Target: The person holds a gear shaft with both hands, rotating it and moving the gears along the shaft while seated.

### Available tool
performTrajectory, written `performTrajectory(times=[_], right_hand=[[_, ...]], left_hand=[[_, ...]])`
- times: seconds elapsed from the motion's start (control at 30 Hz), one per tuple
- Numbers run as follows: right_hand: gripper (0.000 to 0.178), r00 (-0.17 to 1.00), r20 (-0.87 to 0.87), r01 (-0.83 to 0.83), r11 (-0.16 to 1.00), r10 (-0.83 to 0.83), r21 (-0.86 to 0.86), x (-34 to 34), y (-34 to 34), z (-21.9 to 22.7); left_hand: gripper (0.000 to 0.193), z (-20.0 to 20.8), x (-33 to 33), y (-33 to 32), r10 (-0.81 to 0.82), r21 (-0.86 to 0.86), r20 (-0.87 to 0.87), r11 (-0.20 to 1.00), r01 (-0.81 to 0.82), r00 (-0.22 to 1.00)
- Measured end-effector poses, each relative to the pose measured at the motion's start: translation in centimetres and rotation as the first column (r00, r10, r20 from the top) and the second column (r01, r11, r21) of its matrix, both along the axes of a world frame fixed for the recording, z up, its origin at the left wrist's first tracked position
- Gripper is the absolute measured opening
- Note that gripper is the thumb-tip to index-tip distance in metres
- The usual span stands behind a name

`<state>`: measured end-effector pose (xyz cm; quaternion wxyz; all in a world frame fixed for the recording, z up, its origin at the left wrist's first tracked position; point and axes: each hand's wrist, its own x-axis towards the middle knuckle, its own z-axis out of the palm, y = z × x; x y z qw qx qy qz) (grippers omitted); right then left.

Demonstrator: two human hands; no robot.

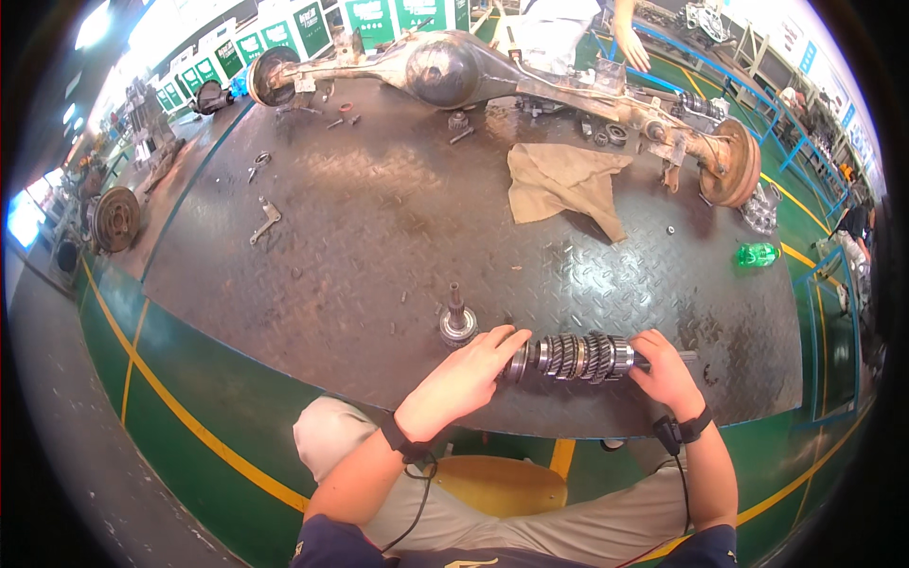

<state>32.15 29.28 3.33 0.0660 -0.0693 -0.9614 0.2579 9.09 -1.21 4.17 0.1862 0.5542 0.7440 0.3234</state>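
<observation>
A gearbox shaft (582,358) carrying several helical gears lies crosswise just above the near part of the steel table. My left hand (478,364) is closed round its left end, by a bearing or ring there. At the other end, my right hand (665,367) grips the shaft beside the last gear, and a thin bare tip sticks out past it to the right. Whether the gears touch the table I cannot tell. A shorter input shaft (457,320) with a gear at its base stands upright just beyond my left hand.
A large rusty axle housing (445,71) with brake drums spans the table's far side. A brown cloth (563,185), a green bottle (757,255) and a metal lever (267,221) lie on the tread-plate table (360,246). Another person's hand (632,45) shows beyond the axle.
</observation>
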Motion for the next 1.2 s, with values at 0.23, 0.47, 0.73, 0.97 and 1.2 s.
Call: performTrajectory(times=[0.23, 0.47, 0.73, 0.97, 1.2], right_hand=[[0.034, 1.000, 0.015, 0.006, 1.000, -0.006, -0.002, -0.1, -0.2, 0.3], [0.035, 1.000, 0.020, 0.006, 1.000, -0.006, -0.006, -0.1, -0.3, 0.5], [0.035, 1.000, 0.015, 0.017, 1.000, -0.017, -0.012, -0.3, -0.4, 0.6], [0.036, 1.000, 0.009, 0.027, 1.000, -0.027, -0.007, -0.3, -0.5, 0.5], [0.038, 1.000, 0.004, 0.023, 1.000, -0.023, 0.006, -0.3, -0.5, 0.4]], left_hand=[[0.080, -0.1, -0.5, 0.0, -0.025, 0.048, -0.035, 0.999, 0.027, 0.999], [0.075, -0.1, -0.4, 0.1, 0.030, 0.043, 0.003, 0.999, -0.030, 1.000], [0.078, 0.1, -0.5, 0.1, 0.056, 0.072, 0.004, 0.996, -0.056, 0.998], [0.081, 0.6, -1.0, -0.3, 0.077, 0.053, 0.018, 0.996, -0.078, 0.997], [0.083, -0.4, -0.7, 0.0, 0.066, 0.093, 0.025, 0.993, -0.068, 0.998]])
